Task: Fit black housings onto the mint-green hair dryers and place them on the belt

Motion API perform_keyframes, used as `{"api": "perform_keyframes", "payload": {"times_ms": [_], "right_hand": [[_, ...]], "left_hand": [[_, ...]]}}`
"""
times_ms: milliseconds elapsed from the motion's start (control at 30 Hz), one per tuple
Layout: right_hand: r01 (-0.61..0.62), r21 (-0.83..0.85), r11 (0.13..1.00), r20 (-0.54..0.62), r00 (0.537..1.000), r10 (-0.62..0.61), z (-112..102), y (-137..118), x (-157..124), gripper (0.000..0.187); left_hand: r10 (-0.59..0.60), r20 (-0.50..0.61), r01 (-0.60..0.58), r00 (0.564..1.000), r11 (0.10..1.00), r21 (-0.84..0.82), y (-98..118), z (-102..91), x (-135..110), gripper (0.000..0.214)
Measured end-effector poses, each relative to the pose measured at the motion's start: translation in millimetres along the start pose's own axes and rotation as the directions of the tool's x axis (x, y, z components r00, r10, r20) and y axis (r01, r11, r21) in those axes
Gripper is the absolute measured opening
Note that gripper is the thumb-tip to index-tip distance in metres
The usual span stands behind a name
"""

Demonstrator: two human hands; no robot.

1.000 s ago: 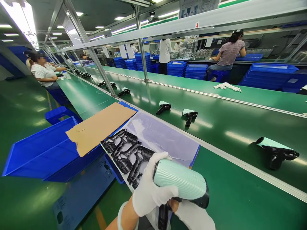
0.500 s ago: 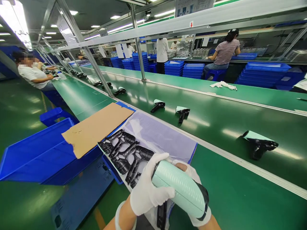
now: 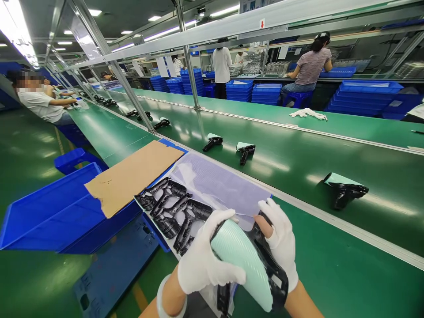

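Note:
Between my two hands is a hair dryer housing (image 3: 243,260), mint green with a ribbed surface on one side and black along the other. My left hand (image 3: 207,258), in a white glove, is wrapped around the wide end of its green body. My right hand (image 3: 281,240), gloved with the thumb tip bare, is closed round the black handle. Just left of my left hand, several black housing halves (image 3: 170,205) lie side by side on a lined tray (image 3: 217,179). Another black part (image 3: 223,300) shows partly below my left wrist.
Several green-and-black hair dryers (image 3: 346,187) lie along the green belt (image 3: 294,176) beyond a metal rail. Cardboard (image 3: 135,174) covers part of a blue bin (image 3: 49,212) on the left. A metal frame (image 3: 132,97) rises over the line. A co-worker (image 3: 44,101) sits far left.
The hair dryer housing has been turned in my hands, so its black side and handle now show. My right hand has moved up onto the handle. The dryers on the belt have shifted left.

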State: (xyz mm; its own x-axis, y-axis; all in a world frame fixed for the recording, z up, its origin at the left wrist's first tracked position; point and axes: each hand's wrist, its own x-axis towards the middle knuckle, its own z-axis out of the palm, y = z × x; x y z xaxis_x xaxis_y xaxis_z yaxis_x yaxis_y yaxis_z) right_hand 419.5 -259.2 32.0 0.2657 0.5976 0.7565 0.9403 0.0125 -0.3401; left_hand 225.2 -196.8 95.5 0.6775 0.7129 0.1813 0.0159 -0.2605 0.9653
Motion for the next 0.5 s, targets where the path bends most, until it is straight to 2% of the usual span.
{"api": "perform_keyframes", "payload": {"times_ms": [100,167,267,333,400,500], "right_hand": [[0.062,-0.043,0.997,-0.050,0.997,-0.064,-7.6,-4.5,11.7,0.021],[0.068,-0.067,0.995,-0.057,0.996,-0.072,-15.5,-10.7,21.6,0.022],[0.052,-0.078,0.996,-0.125,0.990,-0.062,-29.2,-20.7,36.8,0.020],[0.086,-0.072,0.994,-0.143,0.985,-0.096,-38.5,-23.7,44.5,0.019],[0.203,-0.118,0.972,-0.143,0.965,-0.219,-45.7,-21.2,47.5,0.027],[0.400,-0.241,0.884,-0.184,0.875,-0.447,-46.5,-8.2,38.7,0.040]], "left_hand": [[-0.013,0.014,0.014,1.000,1.000,-0.013,1.2,-0.5,0.8,0.097],[-0.024,0.026,0.025,0.999,0.999,-0.033,1.8,-0.8,1.2,0.097],[-0.047,0.040,0.049,0.998,0.997,-0.051,2.8,-1.4,1.5,0.098],[-0.073,0.050,0.075,0.996,0.996,-0.042,3.9,-2.2,1.6,0.100],[-0.109,0.055,0.110,0.993,0.994,-0.015,5.4,-2.8,1.6,0.101],[-0.148,0.052,0.146,0.988,0.989,0.039,8.1,-2.5,1.8,0.103]]}}
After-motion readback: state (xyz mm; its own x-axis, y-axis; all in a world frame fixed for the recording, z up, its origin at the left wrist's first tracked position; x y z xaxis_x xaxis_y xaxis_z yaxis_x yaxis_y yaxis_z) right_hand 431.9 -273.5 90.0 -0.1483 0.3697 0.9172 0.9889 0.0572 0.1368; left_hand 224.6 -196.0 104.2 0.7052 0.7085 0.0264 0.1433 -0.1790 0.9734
